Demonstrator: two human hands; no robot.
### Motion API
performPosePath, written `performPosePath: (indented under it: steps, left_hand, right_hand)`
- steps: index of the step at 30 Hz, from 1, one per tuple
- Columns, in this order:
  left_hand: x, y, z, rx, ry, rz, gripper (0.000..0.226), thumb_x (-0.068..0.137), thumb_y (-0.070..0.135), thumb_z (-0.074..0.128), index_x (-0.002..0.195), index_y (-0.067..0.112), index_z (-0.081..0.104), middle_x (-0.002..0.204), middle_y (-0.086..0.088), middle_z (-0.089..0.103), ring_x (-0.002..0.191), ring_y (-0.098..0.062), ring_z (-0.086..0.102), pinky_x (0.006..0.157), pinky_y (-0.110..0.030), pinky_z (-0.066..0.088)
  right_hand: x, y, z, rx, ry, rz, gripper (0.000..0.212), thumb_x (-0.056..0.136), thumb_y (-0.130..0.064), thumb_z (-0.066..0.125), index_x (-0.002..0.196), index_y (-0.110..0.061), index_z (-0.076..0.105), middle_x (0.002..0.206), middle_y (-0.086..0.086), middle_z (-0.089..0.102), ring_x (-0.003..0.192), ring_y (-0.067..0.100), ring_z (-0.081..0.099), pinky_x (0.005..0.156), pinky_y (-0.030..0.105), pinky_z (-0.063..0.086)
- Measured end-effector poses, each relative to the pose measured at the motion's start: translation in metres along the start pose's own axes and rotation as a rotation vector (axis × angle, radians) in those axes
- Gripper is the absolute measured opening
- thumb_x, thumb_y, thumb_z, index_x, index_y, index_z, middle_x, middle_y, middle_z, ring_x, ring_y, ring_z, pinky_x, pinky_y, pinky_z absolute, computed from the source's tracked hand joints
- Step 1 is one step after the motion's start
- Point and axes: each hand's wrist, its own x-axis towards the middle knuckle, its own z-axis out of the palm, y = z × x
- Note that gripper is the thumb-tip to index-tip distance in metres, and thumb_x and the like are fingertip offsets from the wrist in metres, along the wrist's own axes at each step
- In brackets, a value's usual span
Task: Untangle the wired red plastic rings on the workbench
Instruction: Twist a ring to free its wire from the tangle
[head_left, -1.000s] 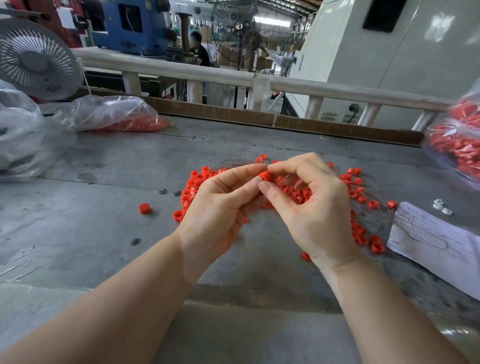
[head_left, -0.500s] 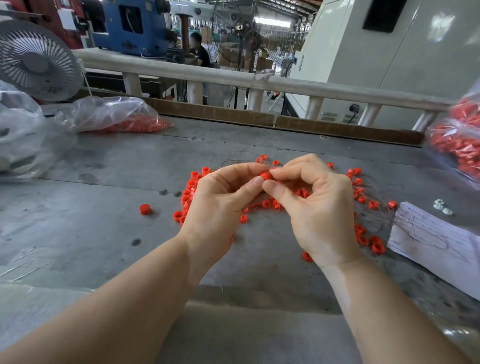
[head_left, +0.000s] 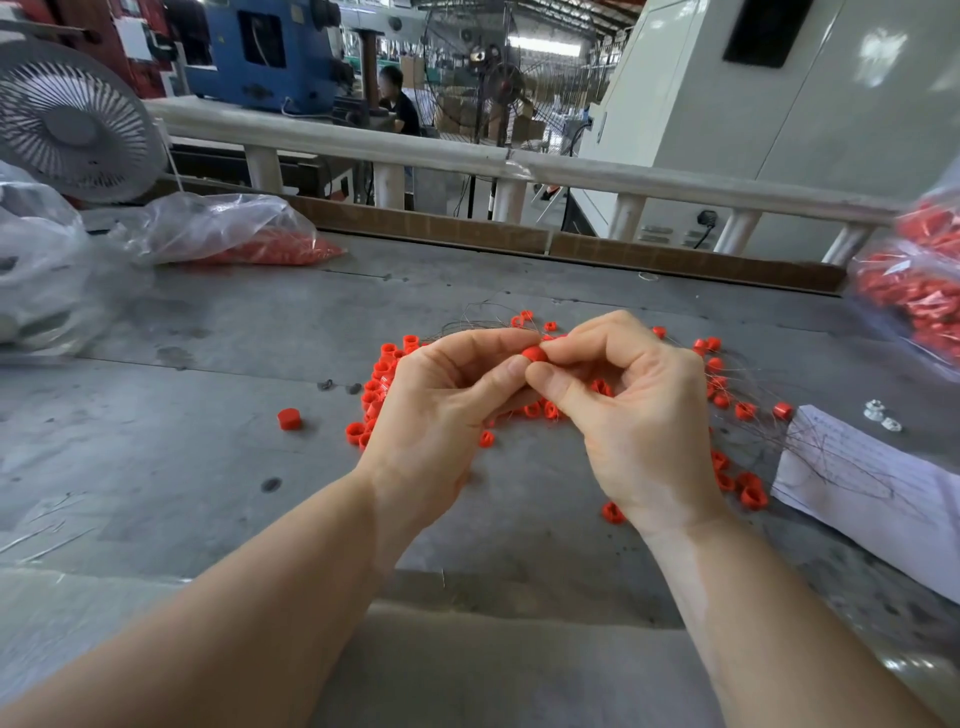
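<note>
A tangle of small red plastic rings (head_left: 379, 387) on thin wires (head_left: 467, 325) lies spread over the grey workbench (head_left: 208, 467). Both hands are raised just above the pile. My left hand (head_left: 441, 410) and my right hand (head_left: 634, 410) pinch one red ring (head_left: 534, 354) between thumbs and forefingers, fingertips meeting. More rings trail to the right (head_left: 727, 483) beside my right wrist. A single loose ring (head_left: 289, 419) sits apart on the left.
Clear plastic bags of red rings lie at the back left (head_left: 223, 234) and at the right edge (head_left: 914, 296). A white paper sheet (head_left: 872, 499) with wires on it lies at right, two small white nuts (head_left: 880, 418) beyond. A fan (head_left: 67, 119) stands far left.
The bunch of rings that hung under my hands has dropped back to the bench. Both hands keep pinching one ring and have barely moved.
</note>
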Motion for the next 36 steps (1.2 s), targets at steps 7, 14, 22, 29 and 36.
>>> performPosePath:
  steps: [7, 14, 22, 29, 36]
  left_hand:
    - [0.0016, -0.0015, -0.0011, 0.066, 0.023, 0.025, 0.010, 0.076, 0.008, 0.061, 0.083, 0.011, 0.069, 0.076, -0.001, 0.073, 0.069, -0.008, 0.068, 0.058, -0.013, 0.051]
    - [0.0063, -0.0038, -0.0056, -0.216, 0.013, -0.189, 0.018, 0.069, 0.010, 0.061, 0.076, 0.013, 0.077, 0.072, -0.004, 0.071, 0.064, -0.008, 0.067, 0.063, -0.017, 0.055]
    - [0.0072, -0.0052, -0.0072, -0.240, 0.006, -0.218, 0.019, 0.070, 0.011, 0.060, 0.077, 0.015, 0.078, 0.069, -0.001, 0.070, 0.065, -0.007, 0.067, 0.064, -0.016, 0.055]
    - [0.0056, -0.0062, -0.0043, -0.223, -0.043, -0.211, 0.021, 0.071, 0.011, 0.060, 0.084, 0.009, 0.076, 0.079, -0.005, 0.073, 0.070, -0.009, 0.069, 0.064, -0.018, 0.054]
    - [0.0042, -0.0077, -0.0021, -0.206, -0.043, -0.212, 0.021, 0.071, 0.008, 0.059, 0.083, 0.006, 0.075, 0.087, -0.011, 0.074, 0.082, -0.017, 0.071, 0.066, -0.018, 0.055]
  right_hand:
    - [-0.0001, 0.0002, 0.0003, 0.010, 0.013, 0.025, 0.016, 0.071, -0.006, 0.078, 0.074, -0.018, 0.068, 0.073, -0.007, 0.062, 0.068, 0.004, 0.058, 0.066, 0.014, 0.044]
    - [0.0024, 0.0012, -0.0014, -0.026, -0.007, 0.081, 0.012, 0.081, -0.014, 0.066, 0.081, -0.024, 0.070, 0.079, -0.006, 0.069, 0.069, 0.005, 0.060, 0.067, 0.015, 0.043]
    - [0.0031, -0.0006, -0.0034, -0.111, 0.022, 0.091, 0.012, 0.085, -0.011, 0.064, 0.091, -0.020, 0.069, 0.092, -0.002, 0.068, 0.090, 0.006, 0.060, 0.084, 0.022, 0.044]
    - [0.0004, -0.0026, 0.0009, -0.109, -0.084, 0.131, 0.017, 0.076, -0.028, 0.075, 0.091, -0.023, 0.071, 0.085, -0.007, 0.070, 0.075, -0.004, 0.059, 0.073, 0.010, 0.041]
    - [0.0002, -0.0008, 0.0022, 0.064, -0.070, 0.209, 0.014, 0.073, -0.013, 0.078, 0.076, -0.025, 0.071, 0.062, -0.010, 0.068, 0.060, 0.003, 0.061, 0.063, 0.024, 0.053]
